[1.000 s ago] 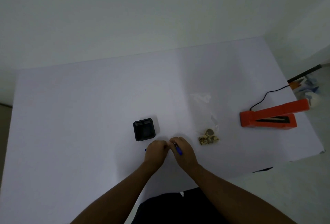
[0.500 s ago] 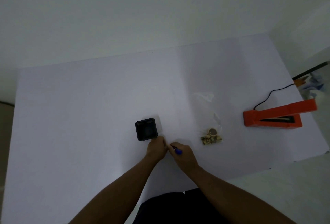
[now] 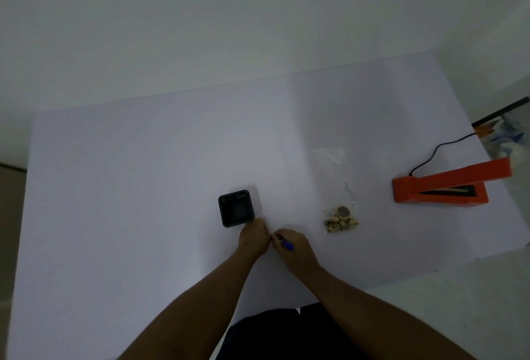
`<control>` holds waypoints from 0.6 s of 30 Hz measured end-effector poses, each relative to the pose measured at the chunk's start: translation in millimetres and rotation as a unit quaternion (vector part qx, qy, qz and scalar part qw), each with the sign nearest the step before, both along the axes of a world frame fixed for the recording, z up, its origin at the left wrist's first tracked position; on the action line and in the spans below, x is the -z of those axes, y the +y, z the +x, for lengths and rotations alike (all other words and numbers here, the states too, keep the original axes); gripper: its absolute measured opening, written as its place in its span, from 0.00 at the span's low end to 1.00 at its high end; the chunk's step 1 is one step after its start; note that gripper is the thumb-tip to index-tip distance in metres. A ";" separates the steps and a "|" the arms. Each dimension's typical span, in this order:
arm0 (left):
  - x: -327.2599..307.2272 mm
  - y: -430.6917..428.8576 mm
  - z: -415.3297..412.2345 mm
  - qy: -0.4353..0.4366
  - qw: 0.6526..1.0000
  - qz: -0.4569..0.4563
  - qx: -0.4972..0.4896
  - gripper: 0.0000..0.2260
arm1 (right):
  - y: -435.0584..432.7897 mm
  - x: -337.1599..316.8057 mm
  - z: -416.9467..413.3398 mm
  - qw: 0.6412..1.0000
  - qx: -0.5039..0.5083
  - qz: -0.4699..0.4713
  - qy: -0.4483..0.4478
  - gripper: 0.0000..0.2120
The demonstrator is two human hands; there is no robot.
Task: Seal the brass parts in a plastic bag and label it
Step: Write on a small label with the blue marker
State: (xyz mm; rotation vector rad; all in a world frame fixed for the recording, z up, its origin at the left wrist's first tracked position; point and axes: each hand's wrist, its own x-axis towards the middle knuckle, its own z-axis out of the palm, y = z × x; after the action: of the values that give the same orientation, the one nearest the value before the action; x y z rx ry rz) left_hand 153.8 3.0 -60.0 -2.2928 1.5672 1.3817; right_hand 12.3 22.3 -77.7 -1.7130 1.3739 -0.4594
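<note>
A clear plastic bag (image 3: 345,204) lies on the white table (image 3: 143,187), with a small heap of brass parts (image 3: 340,219) in its near end. An orange heat sealer (image 3: 438,187) stands to its right, its arm raised. My right hand (image 3: 295,247) is closed around a blue pen (image 3: 286,244), the blue end poking out by the thumb. My left hand (image 3: 253,236) is curled beside it, fingertips meeting the right hand's. What the left fingers pinch is hidden. Both hands rest just in front of a black square holder (image 3: 236,209).
A black cable (image 3: 433,153) runs from the sealer to the table's right edge, where some clutter (image 3: 507,135) sits off the table. The table's near edge runs close under my forearms.
Both hands stayed together and shifted slightly toward the black holder. The left hand now sits right against the holder's near corner. The bag and sealer have not moved on the table.
</note>
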 end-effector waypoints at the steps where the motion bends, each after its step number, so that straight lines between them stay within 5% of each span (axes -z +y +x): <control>1: 0.1 0.4 0.0 0.000 1.000 -0.001 -0.002 0.06 | 0.1 0.5 0.4 1.000 0.003 0.003 0.000 0.15; 18: -2.0 0.7 0.7 -0.005 1.000 -0.004 0.000 0.04 | -3.7 5.7 6.7 1.000 0.003 0.011 0.010 0.16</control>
State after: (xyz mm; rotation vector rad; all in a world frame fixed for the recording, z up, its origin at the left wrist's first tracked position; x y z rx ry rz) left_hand 154.6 3.7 -58.0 -2.2991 1.5726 1.3652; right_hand 19.0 18.6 -83.5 -1.6990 1.3941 -0.4303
